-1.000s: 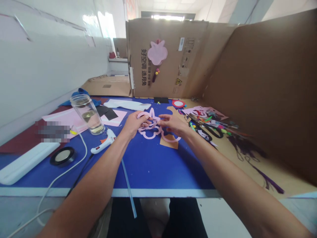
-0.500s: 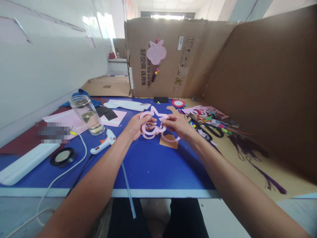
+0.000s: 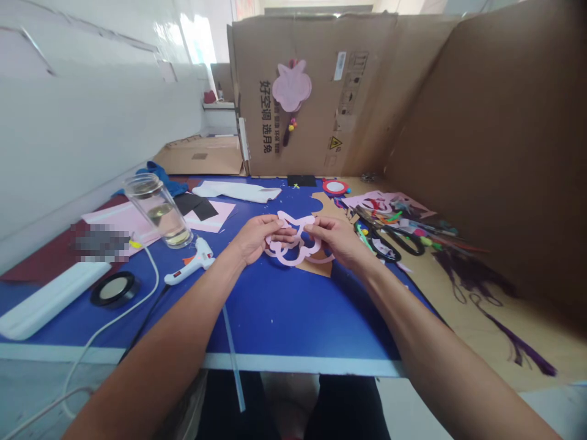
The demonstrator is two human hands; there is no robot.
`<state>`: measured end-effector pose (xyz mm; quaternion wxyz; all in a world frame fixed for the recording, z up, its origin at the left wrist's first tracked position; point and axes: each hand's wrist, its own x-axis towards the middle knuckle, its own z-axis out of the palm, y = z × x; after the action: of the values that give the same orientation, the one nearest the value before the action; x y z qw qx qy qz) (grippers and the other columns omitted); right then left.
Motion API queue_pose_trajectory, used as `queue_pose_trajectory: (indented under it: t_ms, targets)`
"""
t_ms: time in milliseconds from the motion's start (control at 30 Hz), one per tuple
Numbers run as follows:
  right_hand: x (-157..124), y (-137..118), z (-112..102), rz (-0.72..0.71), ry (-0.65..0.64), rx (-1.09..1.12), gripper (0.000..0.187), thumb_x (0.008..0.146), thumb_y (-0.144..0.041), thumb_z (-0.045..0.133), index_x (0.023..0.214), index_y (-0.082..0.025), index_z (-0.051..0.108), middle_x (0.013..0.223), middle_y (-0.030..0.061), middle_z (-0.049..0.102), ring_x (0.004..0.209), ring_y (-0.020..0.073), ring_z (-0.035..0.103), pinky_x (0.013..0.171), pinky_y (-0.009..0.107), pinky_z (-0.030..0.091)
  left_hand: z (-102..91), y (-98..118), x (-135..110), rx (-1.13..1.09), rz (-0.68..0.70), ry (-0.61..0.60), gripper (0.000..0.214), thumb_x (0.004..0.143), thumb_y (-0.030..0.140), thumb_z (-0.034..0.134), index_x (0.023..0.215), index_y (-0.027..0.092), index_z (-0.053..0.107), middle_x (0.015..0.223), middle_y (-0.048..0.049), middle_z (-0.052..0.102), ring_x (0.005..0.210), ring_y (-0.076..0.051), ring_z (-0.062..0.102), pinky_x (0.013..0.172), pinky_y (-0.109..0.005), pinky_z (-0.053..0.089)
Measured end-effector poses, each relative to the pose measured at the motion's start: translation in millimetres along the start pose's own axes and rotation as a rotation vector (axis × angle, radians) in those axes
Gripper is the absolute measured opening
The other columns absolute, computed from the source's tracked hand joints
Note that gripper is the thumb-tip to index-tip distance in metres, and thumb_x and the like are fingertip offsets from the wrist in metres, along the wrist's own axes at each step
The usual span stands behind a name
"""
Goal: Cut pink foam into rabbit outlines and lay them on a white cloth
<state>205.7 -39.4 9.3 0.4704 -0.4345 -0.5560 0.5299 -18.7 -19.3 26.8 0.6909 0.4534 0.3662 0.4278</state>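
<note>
A pink paper outline (image 3: 312,250), with a scalloped lower edge and pointed tips at the top, is held between my two hands over the blue tabletop (image 3: 298,318). My left hand (image 3: 257,238) pinches its left side, some fingers showing behind the opening. On the upper right, my right hand (image 3: 337,239) grips the edge between thumb and fingers. Beneath the outline lies a piece of brown card (image 3: 316,267); a second pink curved strip (image 3: 326,259) shows there, partly hidden. A white glue gun (image 3: 190,269) rests left of my left hand.
Left stand a glass jar of liquid (image 3: 165,214) and a black tape roll (image 3: 114,288). Scissors (image 3: 403,241), pink scraps and purple tassels (image 3: 518,339) crowd the right. A glue stick (image 3: 233,351) overhangs the front edge. A pink ornament (image 3: 292,88) hangs on the cardboard wall (image 3: 362,122).
The pink outline has tilted down and is lower in my hands, its top tips now flatter. Both hands stay on it. The camera view has shifted slightly.
</note>
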Motion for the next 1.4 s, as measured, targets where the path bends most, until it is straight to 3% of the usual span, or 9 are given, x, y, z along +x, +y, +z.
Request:
queue_pose_trajectory:
  t_ms: [200,367,633,800,1400]
  targets:
    - [-6,-2,7,-0.008,0.015,-0.066,0.041,0.077,-0.056,0.085,0.073,-0.021,0.066,0.065,-0.0006,0.067,0.057,0.0110,0.047,0.056,0.026,0.033,7.1,0,-2,0.001,-0.020,0.048,0.007,0.100,0.011,0.066,0.100,0.009,0.073,0.091,-0.0173,0.082,0.075,-0.023,0.082,0.067,-0.028,0.065]
    - [-5,1,9,-0.023,0.030,-0.049,0.043,0.079,-0.059,0.084,0.071,-0.021,0.066,0.064,-0.0008,0.065,0.056,0.0113,0.047,0.054,0.026,0.032,10.4,-1,-3,-0.009,-0.017,0.059,0.012,0.102,0.010,0.062,0.096,0.009,0.073,0.089,-0.0173,0.082,0.074,-0.021,0.082,0.066,-0.026,0.064]
    - [-4,3,12,-0.025,0.044,-0.019,0.046,0.076,-0.061,0.086,0.071,-0.020,0.066,0.066,-0.0012,0.065,0.056,0.0113,0.050,0.055,0.026,0.036,6.8,-9,0,-0.036,-0.027,0.042,0.010,0.097,0.019,0.077,0.098,0.009,0.077,0.093,-0.0182,0.082,0.077,-0.021,0.082,0.071,-0.026,0.064]
    - [-4,5,13,-0.015,0.068,0.002,0.045,0.074,-0.062,0.087,0.074,-0.021,0.069,0.068,0.0000,0.068,0.059,0.0137,0.057,0.057,0.027,0.041,6.9,-12,1,-0.044,-0.044,0.021,0.013,0.096,0.020,0.078,0.101,0.008,0.078,0.096,-0.0192,0.083,0.080,-0.022,0.082,0.071,-0.027,0.065]
    - [-3,18,10,0.000,0.038,0.043,0.042,0.082,-0.060,0.087,0.081,-0.021,0.070,0.071,-0.0004,0.069,0.057,0.0125,0.057,0.053,0.025,0.042,5.4,-14,4,-0.042,-0.116,0.099,0.008,0.095,0.017,0.078,0.098,0.009,0.080,0.096,-0.0201,0.083,0.077,-0.022,0.083,0.068,-0.026,0.066]
